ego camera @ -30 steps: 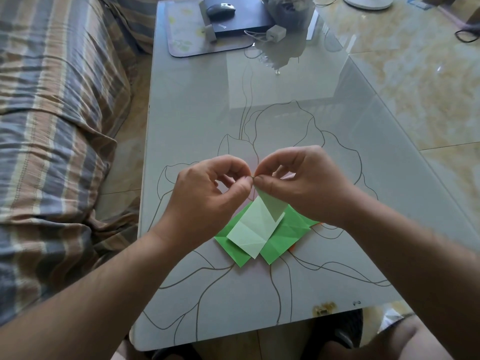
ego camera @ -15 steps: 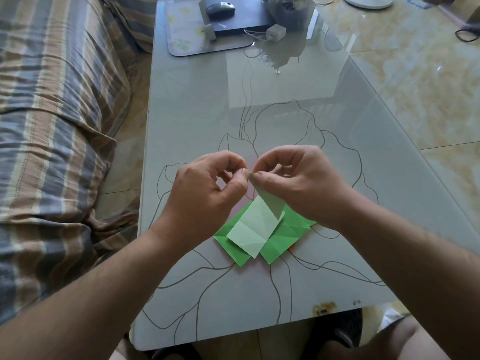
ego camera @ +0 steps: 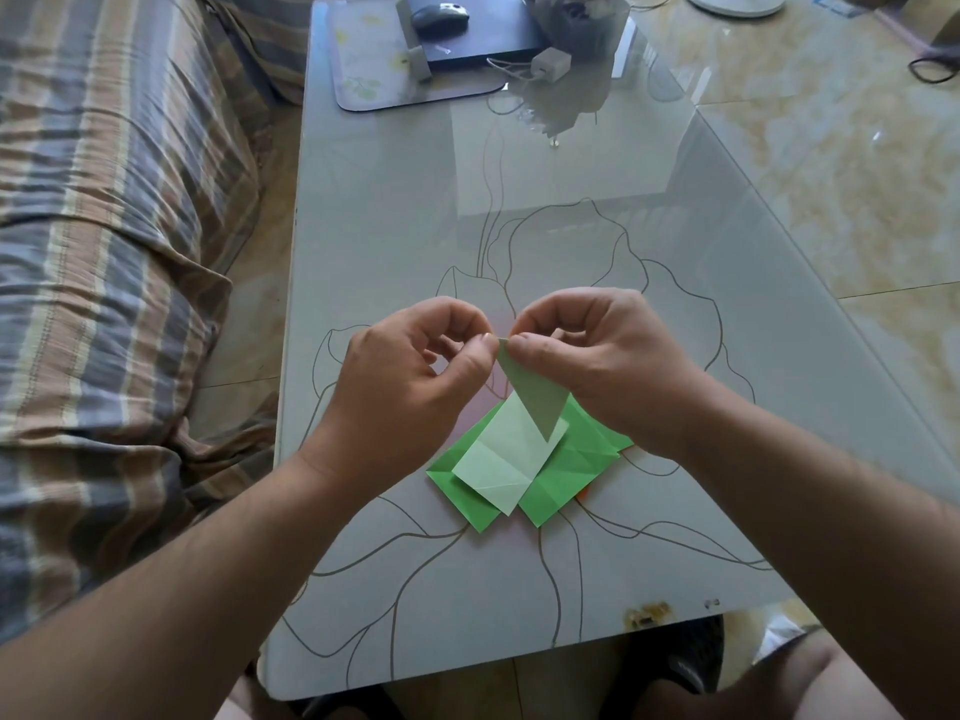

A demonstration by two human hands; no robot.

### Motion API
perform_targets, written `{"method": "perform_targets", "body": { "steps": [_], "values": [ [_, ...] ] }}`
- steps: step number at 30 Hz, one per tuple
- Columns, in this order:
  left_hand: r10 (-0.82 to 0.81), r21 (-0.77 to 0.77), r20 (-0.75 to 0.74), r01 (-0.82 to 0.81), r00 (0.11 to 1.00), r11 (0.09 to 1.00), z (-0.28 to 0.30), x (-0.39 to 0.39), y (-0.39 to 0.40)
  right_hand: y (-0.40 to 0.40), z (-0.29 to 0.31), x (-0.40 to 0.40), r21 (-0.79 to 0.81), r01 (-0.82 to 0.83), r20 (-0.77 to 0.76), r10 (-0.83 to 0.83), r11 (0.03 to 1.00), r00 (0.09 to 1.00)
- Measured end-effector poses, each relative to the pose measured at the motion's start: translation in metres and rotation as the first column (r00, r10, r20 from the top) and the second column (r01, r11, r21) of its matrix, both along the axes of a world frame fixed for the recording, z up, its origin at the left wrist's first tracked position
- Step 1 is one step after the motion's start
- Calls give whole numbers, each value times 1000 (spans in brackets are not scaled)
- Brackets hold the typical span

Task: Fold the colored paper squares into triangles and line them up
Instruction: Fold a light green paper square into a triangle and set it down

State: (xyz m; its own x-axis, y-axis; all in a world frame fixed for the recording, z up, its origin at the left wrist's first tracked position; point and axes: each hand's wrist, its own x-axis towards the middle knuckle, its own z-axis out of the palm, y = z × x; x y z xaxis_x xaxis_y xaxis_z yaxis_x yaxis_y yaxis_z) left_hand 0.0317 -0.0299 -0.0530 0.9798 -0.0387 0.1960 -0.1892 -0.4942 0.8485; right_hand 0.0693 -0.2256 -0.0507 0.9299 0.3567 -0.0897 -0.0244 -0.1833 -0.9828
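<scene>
Surface: glass-topped table (ego camera: 395, 241) with a flower outline, striped sofa (ego camera: 104, 226) to its left.
Far end: laptop (ego camera: 483, 28), mouse (ego camera: 440, 14), white charger (ego camera: 549, 62).
Held paper: pale green folded piece (ego camera: 532, 394), raised above the pile, point up.
Left hand (ego camera: 410, 376): pinches its top tip.
Right hand (ego camera: 602, 366): pinches the same tip from the right.
Pile: green paper squares (ego camera: 566, 470) on the near table, a pale square (ego camera: 498, 459) on top.
</scene>
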Motion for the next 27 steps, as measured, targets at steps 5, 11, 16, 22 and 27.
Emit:
{"method": "perform_targets", "body": {
  "steps": [5,11,16,22,27],
  "values": [
    [-16,-93,-61,10,998,996,0,-1,-2,2,1,1,-9,-23,-11,23,1000,1000],
    [4,-221,-83,-22,997,975,-1,2,1,1,1,2,16,-34,-24,34,999,999],
    [-11,-240,-98,-13,995,971,-2,2,0,2,-1,4,34,-46,-27,47,998,999],
    [24,-278,-114,-55,993,959,0,3,0,-1,-1,6,37,-36,-27,37,999,999],
    [6,-274,-112,-37,994,961,0,2,-2,-1,-2,7,20,-44,-31,45,999,999]
  ]
}}
